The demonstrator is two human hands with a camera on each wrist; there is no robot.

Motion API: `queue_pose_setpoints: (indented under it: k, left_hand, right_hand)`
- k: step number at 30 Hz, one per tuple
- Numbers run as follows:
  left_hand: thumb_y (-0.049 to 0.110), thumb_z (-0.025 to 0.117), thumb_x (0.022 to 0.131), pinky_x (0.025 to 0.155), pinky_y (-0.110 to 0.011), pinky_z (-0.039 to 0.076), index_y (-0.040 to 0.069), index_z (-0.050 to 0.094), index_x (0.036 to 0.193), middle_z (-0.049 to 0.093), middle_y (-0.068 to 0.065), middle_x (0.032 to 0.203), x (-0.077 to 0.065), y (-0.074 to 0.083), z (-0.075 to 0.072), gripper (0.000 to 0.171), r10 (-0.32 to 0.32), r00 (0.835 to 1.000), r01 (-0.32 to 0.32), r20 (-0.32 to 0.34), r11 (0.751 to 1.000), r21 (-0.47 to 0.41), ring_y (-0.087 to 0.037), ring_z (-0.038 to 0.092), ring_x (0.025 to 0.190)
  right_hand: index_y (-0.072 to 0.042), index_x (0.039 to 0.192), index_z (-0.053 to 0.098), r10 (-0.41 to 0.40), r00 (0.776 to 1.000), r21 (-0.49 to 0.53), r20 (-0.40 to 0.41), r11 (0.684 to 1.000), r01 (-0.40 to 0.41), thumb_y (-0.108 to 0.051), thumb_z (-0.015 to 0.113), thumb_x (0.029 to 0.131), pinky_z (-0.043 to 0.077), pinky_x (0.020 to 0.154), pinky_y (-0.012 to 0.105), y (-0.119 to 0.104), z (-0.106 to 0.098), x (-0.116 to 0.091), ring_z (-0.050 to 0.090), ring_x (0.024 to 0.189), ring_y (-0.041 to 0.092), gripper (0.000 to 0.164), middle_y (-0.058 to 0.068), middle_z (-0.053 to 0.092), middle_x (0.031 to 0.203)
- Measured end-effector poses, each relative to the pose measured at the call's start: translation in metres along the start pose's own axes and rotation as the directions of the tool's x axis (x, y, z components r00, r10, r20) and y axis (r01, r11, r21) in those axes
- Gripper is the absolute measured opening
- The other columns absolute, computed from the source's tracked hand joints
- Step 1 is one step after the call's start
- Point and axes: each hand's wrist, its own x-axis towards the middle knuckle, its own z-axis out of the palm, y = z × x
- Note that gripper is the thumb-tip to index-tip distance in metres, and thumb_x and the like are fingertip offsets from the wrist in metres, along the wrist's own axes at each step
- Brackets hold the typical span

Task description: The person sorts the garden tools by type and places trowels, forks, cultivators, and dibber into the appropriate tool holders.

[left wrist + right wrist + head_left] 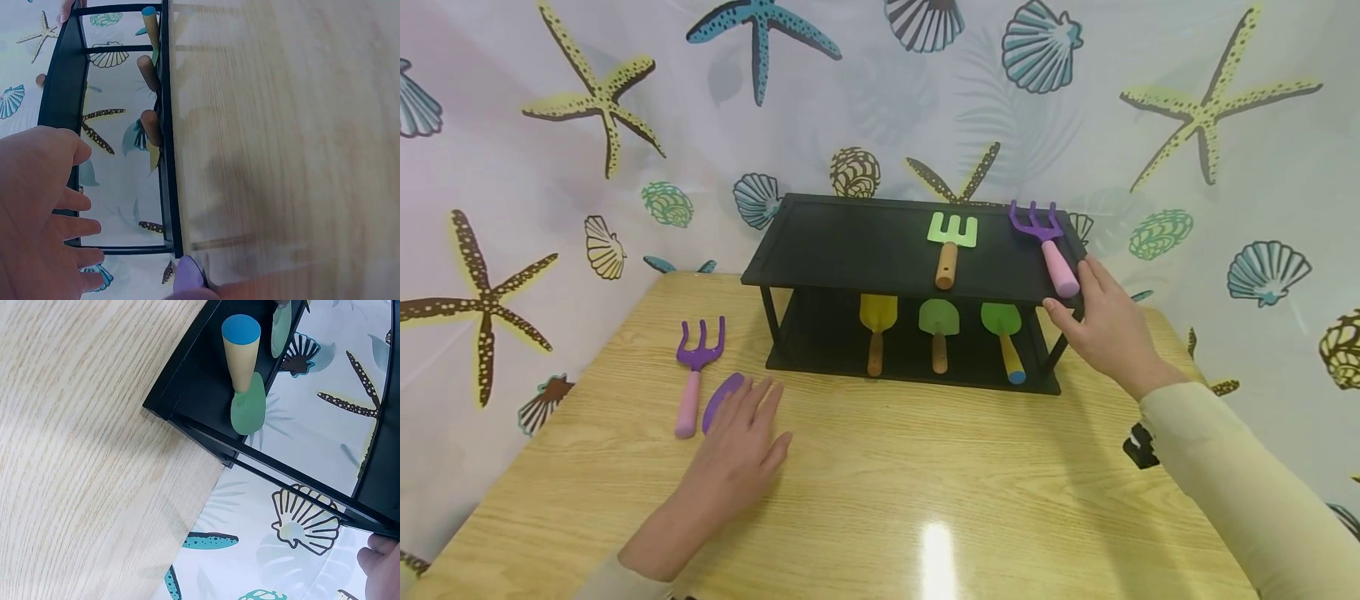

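My left hand (pixel 737 442) hovers low over the table's left side, fingers spread and holding nothing. Partly under it in the head view lies a purple rounded blade (pixel 721 398), its other end hidden. Just left of that is a purple hand fork (pixel 698 357) with a pink handle. My right hand (pixel 1108 325) is at the right front corner of the black two-tier rack (pixel 850 242), fingers extended along its side and thumb at the front edge. Close to those fingers, a second purple fork (pixel 1060 268) with a pink handle rests on the top shelf.
A light green fork (pixel 947 257) with a wooden handle lies on the top shelf. Below it are a yellow trowel (pixel 877 317), a pale green trowel (pixel 939 321) and a bright green trowel (pixel 1002 321) with a blue-tipped handle. A patterned cloth (pixel 880 100) hangs behind the wooden table (pixel 880 475).
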Motion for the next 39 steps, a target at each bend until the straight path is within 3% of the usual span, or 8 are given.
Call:
queue_pose_setpoints:
  k: [7, 12, 19, 26, 32, 39]
  left_hand:
    - [0.022, 0.063, 0.094, 0.117, -0.060, 0.029, -0.009, 0.044, 0.142, 0.045, -0.029, 0.147, -0.015, -0.010, -0.001, 0.060, 0.015, 0.998, -0.016, -0.062, 1.000, -0.003, -0.048, 0.038, 0.139]
    - [0.021, 0.064, 0.094, 0.117, -0.059, 0.029, -0.008, 0.044, 0.143, 0.044, -0.028, 0.148, -0.024, -0.014, -0.001, 0.061, -0.027, 0.998, 0.026, -0.054, 1.000, -0.013, -0.048, 0.036, 0.140]
    - [0.023, 0.061, 0.096, 0.115, -0.063, 0.030, -0.008, 0.043, 0.143, 0.040, -0.029, 0.151, -0.037, -0.023, 0.001, 0.060, -0.081, 0.997, 0.081, 0.009, 0.996, -0.028, -0.049, 0.033, 0.141]
    - [0.023, 0.062, 0.095, 0.115, -0.063, 0.028, -0.010, 0.044, 0.142, 0.043, -0.030, 0.148, -0.046, -0.033, 0.005, 0.060, -0.091, 0.996, 0.092, 0.016, 0.995, -0.033, -0.049, 0.036, 0.140]
    - [0.025, 0.060, 0.096, 0.116, -0.061, 0.028, -0.010, 0.041, 0.144, 0.040, -0.030, 0.151, -0.050, -0.037, 0.008, 0.062, -0.122, 0.989, 0.126, 0.082, 0.991, -0.052, -0.048, 0.035, 0.141]
    - [0.021, 0.062, 0.095, 0.114, -0.059, 0.034, -0.013, 0.040, 0.144, 0.038, -0.032, 0.151, -0.055, -0.034, 0.009, 0.063, -0.103, 0.987, 0.112, 0.126, 0.992, -0.063, -0.047, 0.038, 0.140]
  right_hand:
    - [0.009, 0.154, 0.015, -0.004, 1.000, -0.003, 0.000, 1.000, 0.004, -0.059, 0.041, 0.099, 0.023, 0.116, 0.067, 0.000, 0.000, 0.000, 0.021, 0.146, 0.051, 0.091, 0.032, 0.016, 0.161]
    - [0.009, 0.154, 0.014, -0.001, 1.000, -0.003, 0.005, 1.000, 0.001, -0.059, 0.040, 0.099, 0.022, 0.116, 0.067, -0.001, -0.002, 0.000, 0.021, 0.146, 0.051, 0.091, 0.032, 0.016, 0.161]
    - [0.010, 0.154, 0.015, 0.001, 1.000, -0.002, 0.004, 1.000, -0.001, -0.059, 0.040, 0.099, 0.023, 0.116, 0.067, -0.001, -0.001, 0.000, 0.021, 0.146, 0.052, 0.091, 0.033, 0.016, 0.160]
    - [0.009, 0.154, 0.013, 0.010, 1.000, 0.002, 0.012, 1.000, -0.010, -0.059, 0.040, 0.099, 0.022, 0.116, 0.067, 0.000, -0.001, 0.000, 0.020, 0.146, 0.052, 0.092, 0.032, 0.015, 0.161]
    - [0.008, 0.155, 0.013, 0.012, 1.000, 0.004, 0.014, 1.000, -0.012, -0.060, 0.040, 0.099, 0.022, 0.116, 0.067, 0.000, -0.001, 0.000, 0.020, 0.147, 0.051, 0.092, 0.031, 0.015, 0.161]
    - [0.009, 0.154, 0.014, 0.011, 1.000, -0.001, 0.012, 1.000, -0.011, -0.060, 0.040, 0.099, 0.022, 0.116, 0.067, -0.002, -0.001, 0.000, 0.021, 0.146, 0.052, 0.092, 0.032, 0.015, 0.161]
